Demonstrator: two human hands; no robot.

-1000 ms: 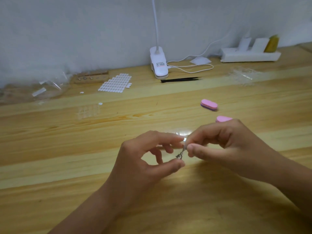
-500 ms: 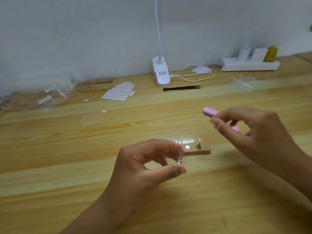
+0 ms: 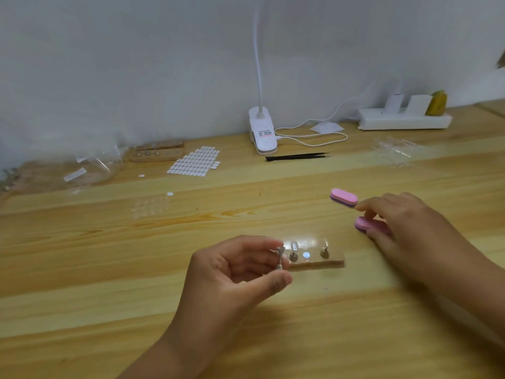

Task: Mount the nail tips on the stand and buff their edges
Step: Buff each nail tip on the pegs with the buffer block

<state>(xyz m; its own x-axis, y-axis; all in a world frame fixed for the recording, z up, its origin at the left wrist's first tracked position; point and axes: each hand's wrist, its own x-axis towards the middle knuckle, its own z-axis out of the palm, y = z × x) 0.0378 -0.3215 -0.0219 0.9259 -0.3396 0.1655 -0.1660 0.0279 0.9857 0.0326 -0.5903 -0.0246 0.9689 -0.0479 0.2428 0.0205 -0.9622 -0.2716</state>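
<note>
While the left hand (image 3: 235, 272) pinches a metal peg (image 3: 279, 257) beside the left end of the stand (image 3: 317, 263), the right hand (image 3: 407, 225) is at the buffers

Wooden stand on the desk (image 3: 123, 269) between both hands, long axis left to right. The nearer buffer (image 3: 366, 225) lies right of the stand, partly under the right hand's extended, parted fingers, which have not visibly closed on it. The farther buffer (image 3: 343, 197) lies just beyond the index fingertip. Probable next move: the right hand, the nearer and free one, grasps the nearer buffer. Any nail tip on the peg is too blurred to confirm
</note>
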